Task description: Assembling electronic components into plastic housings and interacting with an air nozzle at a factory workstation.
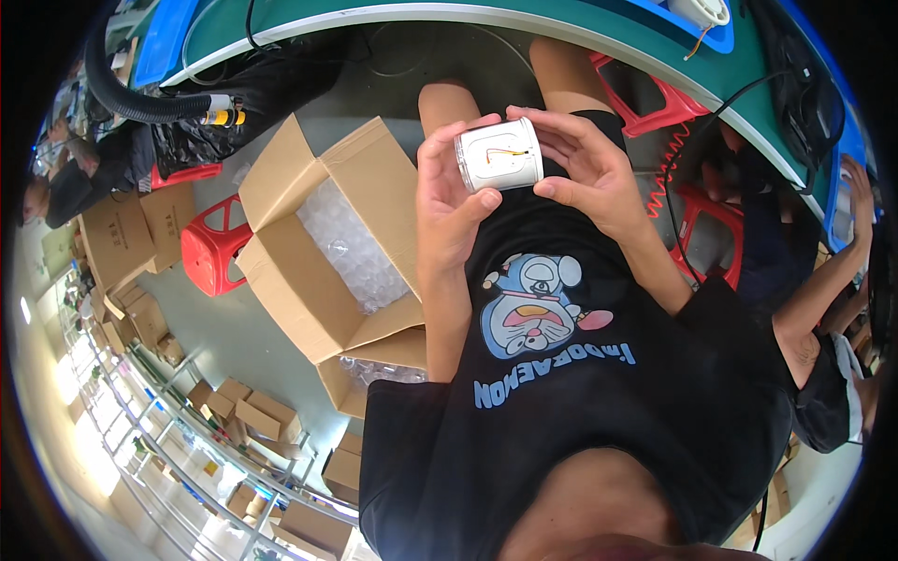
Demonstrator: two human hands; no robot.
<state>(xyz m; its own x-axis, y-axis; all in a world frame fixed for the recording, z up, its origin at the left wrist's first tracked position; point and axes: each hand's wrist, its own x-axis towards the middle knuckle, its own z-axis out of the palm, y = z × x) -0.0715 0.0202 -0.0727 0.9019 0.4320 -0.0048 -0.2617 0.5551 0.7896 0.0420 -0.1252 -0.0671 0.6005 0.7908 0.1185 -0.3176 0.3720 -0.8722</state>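
From where I stood, the left hand (446, 196) and right hand (597, 179) clasped a smooth, white, plastic-looking cylinder (500, 170) from opposite sides above the black-clad lap (533, 213), apparently leaving its thin orange wire (505, 151) uncovered.

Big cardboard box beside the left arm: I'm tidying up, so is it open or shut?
Open: the box has spread flaps and clear padding shows inside.

white cylinder (499, 163), far side hidden; blue tray (721, 40) cut off by the upper edge
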